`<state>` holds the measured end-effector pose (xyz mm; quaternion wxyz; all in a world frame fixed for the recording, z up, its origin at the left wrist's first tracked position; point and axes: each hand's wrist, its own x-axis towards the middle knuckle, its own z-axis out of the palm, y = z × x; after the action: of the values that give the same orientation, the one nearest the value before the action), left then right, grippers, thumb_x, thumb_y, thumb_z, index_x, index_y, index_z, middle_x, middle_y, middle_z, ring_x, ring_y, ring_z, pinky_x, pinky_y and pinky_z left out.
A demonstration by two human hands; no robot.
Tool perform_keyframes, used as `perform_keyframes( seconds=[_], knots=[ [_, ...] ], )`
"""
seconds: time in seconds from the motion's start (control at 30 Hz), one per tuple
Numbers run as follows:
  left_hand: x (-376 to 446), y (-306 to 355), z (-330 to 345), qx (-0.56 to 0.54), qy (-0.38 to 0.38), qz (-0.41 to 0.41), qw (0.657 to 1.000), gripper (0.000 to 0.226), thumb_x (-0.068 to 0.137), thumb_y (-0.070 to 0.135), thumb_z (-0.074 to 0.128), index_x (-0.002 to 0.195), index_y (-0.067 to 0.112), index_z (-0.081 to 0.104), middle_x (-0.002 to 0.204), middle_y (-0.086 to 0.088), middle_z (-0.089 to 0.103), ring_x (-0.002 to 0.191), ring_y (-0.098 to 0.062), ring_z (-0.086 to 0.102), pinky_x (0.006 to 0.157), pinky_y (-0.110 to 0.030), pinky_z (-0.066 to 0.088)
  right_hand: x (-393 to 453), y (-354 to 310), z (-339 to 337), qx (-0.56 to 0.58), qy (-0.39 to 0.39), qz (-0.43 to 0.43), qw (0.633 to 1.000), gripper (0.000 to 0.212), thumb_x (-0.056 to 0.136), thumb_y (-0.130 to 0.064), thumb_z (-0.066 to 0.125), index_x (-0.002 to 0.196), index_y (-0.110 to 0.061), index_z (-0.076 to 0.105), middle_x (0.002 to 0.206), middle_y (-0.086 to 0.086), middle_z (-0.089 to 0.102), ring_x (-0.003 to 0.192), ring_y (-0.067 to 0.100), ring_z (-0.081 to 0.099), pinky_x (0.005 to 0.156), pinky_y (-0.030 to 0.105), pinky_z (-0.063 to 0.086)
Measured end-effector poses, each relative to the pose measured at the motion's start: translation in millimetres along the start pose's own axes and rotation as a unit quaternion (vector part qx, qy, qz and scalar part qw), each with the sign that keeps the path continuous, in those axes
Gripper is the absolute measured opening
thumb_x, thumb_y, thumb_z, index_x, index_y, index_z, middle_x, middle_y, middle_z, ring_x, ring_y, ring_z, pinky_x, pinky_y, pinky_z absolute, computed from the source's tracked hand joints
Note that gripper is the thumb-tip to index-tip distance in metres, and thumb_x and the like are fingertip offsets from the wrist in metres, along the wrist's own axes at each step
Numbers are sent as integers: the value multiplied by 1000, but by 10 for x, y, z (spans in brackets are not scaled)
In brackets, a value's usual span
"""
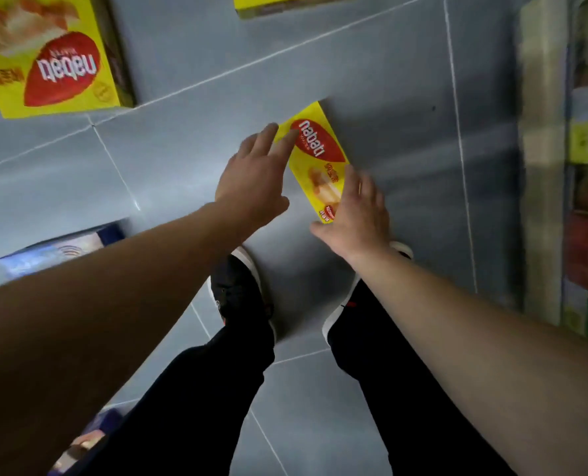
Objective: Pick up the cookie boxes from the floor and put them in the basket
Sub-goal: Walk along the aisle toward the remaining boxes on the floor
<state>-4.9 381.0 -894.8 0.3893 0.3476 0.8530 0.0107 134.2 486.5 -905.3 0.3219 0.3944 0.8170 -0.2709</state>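
While both grips, the left hand (251, 176) and right hand (358, 214), are spread, the cookie box (316, 159) lies between them, long axis 11-to-5 o'clock, both touching it.

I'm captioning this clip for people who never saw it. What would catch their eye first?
Two bare hands, the left hand and the right hand, reach down with spread fingers on either side of a yellow cookie box lying on the grey tiled floor just ahead of the person's shoes. A bigger yellow box lies at the upper left.
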Motion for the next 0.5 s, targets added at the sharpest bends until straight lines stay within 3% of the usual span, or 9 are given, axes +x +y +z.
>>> perform_keyframes(
  seconds=[0.1, 0.23, 0.37, 0.5],
  knots=[
    [354, -56, 288, 64, 21, 60, 996, 112, 71, 24, 82, 153, 31, 7, 162, -8, 4, 147, -36, 11, 113, -49, 27, 290, 43, 354, -10, 36, -3, 999, 121, 65, -52, 82, 155, -23, 6, 159, 11, 15, 143, 37, 23, 114, 49, 29],
    [624, -93, 486, 129, 46, 117, 984, 110, 70, 22, 78, 152, 36, 6, 162, -8, 2, 147, -39, 8, 115, -52, 22, 486, 121, 625, -21, 127, -21, 991, 117, 56, -37, 84, 154, -20, 21, 149, 13, 35, 124, 38, 44, 99, 48, 40],
    [530, -88, 409, 164, 36, 129, 977, 112, 67, 20, 79, 152, 34, 8, 162, -10, 3, 146, -41, 9, 114, -55, 23, 393, 235, 411, -23, 75, -77, 994, 112, 55, -29, 79, 151, -27, 22, 146, 8, 36, 119, 36, 45, 93, 47, 39],
    [24, 65, -34, 190, 26, 145, 971, 99, 66, 23, 75, 148, 29, 20, 153, -12, 25, 141, -43, 19, 110, -54, 27, -190, 284, -142, -58, 43, -166, 983, 108, 53, -27, 77, 149, -28, 27, 145, 7, 38, 120, 36, 45, 95, 45, 37]
  ],
)
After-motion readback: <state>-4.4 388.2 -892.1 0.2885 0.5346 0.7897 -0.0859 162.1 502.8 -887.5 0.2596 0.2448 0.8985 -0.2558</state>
